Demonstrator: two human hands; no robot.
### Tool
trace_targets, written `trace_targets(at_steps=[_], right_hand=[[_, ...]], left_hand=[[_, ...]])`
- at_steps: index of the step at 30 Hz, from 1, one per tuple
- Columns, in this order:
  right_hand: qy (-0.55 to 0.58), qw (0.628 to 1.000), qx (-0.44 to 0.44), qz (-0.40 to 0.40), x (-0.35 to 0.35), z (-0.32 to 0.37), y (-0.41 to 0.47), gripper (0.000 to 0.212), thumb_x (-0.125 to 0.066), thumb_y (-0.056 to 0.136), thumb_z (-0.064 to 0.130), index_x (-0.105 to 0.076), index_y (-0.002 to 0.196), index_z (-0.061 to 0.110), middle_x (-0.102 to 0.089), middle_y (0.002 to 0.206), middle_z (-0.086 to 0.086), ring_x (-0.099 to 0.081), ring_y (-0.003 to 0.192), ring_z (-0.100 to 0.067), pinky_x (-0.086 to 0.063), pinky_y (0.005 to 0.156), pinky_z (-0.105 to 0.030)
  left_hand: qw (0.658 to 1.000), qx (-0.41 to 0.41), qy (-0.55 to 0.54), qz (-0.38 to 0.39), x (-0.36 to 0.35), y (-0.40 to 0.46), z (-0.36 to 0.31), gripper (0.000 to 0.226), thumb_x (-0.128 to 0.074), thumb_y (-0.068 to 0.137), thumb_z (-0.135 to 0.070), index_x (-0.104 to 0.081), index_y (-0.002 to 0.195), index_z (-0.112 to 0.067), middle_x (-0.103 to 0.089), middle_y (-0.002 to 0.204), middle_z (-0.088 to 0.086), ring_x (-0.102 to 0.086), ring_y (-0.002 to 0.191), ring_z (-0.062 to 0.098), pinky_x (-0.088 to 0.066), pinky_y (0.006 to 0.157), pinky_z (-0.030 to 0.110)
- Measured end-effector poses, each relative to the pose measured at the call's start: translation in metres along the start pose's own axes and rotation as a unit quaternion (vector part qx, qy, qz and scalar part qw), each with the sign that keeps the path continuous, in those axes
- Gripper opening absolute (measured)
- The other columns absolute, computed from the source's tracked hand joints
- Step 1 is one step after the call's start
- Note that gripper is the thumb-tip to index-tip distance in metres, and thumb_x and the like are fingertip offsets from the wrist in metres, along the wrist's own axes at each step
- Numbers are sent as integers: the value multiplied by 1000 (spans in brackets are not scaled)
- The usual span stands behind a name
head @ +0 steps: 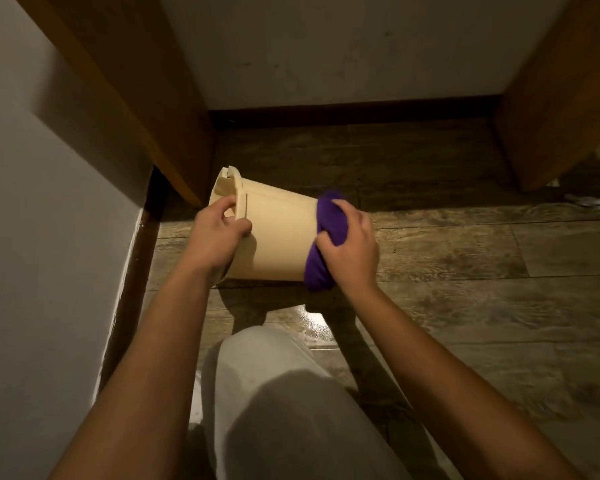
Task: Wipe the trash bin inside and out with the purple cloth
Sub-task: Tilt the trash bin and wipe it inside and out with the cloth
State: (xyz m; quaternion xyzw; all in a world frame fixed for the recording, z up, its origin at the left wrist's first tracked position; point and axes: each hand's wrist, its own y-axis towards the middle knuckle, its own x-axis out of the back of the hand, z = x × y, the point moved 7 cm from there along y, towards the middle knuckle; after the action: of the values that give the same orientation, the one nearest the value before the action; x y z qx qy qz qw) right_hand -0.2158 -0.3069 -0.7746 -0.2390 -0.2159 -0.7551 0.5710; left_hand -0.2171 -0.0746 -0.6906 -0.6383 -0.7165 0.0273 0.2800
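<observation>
A cream plastic trash bin [278, 237] is held on its side above the wooden floor, its rim pointing left and its base pointing right. My left hand [217, 233] grips the bin at its rim. The purple cloth [321, 244] is bunched up and covers the bin's base. My right hand [350, 245] is closed on the cloth and presses it against the base. The inside of the bin is hidden from view.
A white wall [49, 237] runs along the left. Wooden furniture panels stand at the left [136, 98] and right [561, 98] of a recess with a white back wall. My knee in light trousers [274, 393] is below the bin. Wood-plank floor [465, 271] spreads to the right.
</observation>
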Motion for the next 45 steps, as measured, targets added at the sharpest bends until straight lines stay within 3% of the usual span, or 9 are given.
trace_targets(at_steps=[8, 11, 15, 19, 21, 27, 33, 41, 45], right_hand=[[-62, 969, -238, 22, 7, -114, 1, 58, -73, 88, 35, -53, 143, 31, -53, 134, -13, -59, 115, -38, -45, 86, -38], [-36, 979, -202, -13, 16, -97, 5, 59, -72, 86, 36, -55, 142, 28, -56, 130, -10, -59, 111, -30, -42, 81, -34], [-4, 991, -124, -54, 36, -51, 25, 55, -71, 84, 35, -55, 137, 35, -54, 133, -3, -50, 105, -16, -42, 80, -31], [-47, 998, -21, 43, 24, -7, 45, 56, -70, 83, 38, -55, 137, 38, -54, 131, -2, -52, 106, -19, -40, 79, -28], [-51, 993, -34, 101, 11, -8, 43, 54, -70, 85, 37, -55, 137, 38, -55, 131, -4, -55, 112, -25, -41, 83, -31], [-91, 994, -13, 58, 13, -51, -31, 64, -74, 81, 39, -48, 138, 33, -50, 133, -5, -47, 102, -15, -44, 80, -31], [-83, 974, -207, 45, 26, -107, -56, 55, -74, 87, 31, -56, 138, 24, -56, 131, -12, -54, 102, -24, -45, 81, -34], [-18, 1000, 3, 17, 17, 17, -2, 55, -71, 80, 39, -56, 133, 35, -55, 127, -1, -49, 100, -13, -40, 80, -29], [-33, 998, 32, 46, -14, 12, -25, 62, -73, 85, 40, -44, 140, 35, -49, 139, -3, -46, 106, -11, -47, 80, -28]], left_hand=[[1000, -7, 22, -18, 12, 2, -4, 54, -59, 97, -10, -49, 148, -27, -59, 110, -7, -52, 114, 27, -46, 100, 55], [999, -8, 17, -41, 20, 5, -4, 48, -58, 97, -13, -53, 143, -24, -58, 126, 2, -52, 114, 27, -45, 90, 47], [998, -6, 0, -60, 23, 4, -5, 44, -58, 97, -12, -59, 140, -21, -61, 111, -8, -53, 108, 21, -44, 88, 44], [997, -14, 30, -63, 21, 6, -8, 42, -62, 94, -17, -63, 135, -23, -62, 130, 3, -54, 116, 29, -47, 100, 56], [997, -19, 21, -66, 20, 5, -8, 40, -65, 95, -23, -63, 135, -22, -63, 131, 4, -57, 116, 29, -48, 101, 58], [993, -47, 41, -98, 21, 9, -14, 41, -60, 100, -33, -62, 139, -19, -63, 133, 5, -57, 118, 29, -48, 98, 52], [992, -19, 0, -127, 28, 8, -7, 39, -61, 100, -30, -64, 137, -16, -65, 125, 3, -60, 114, 27, -51, 96, 46], [991, -3, 1, -135, 30, 3, -10, 42, -59, 100, -34, -63, 137, -15, -63, 129, 7, -59, 113, 31, -50, 101, 56], [989, 24, -31, -145, 36, 10, -4, 43, -59, 100, -34, -62, 138, -13, -62, 131, 8, -58, 118, 31, -47, 105, 57]])
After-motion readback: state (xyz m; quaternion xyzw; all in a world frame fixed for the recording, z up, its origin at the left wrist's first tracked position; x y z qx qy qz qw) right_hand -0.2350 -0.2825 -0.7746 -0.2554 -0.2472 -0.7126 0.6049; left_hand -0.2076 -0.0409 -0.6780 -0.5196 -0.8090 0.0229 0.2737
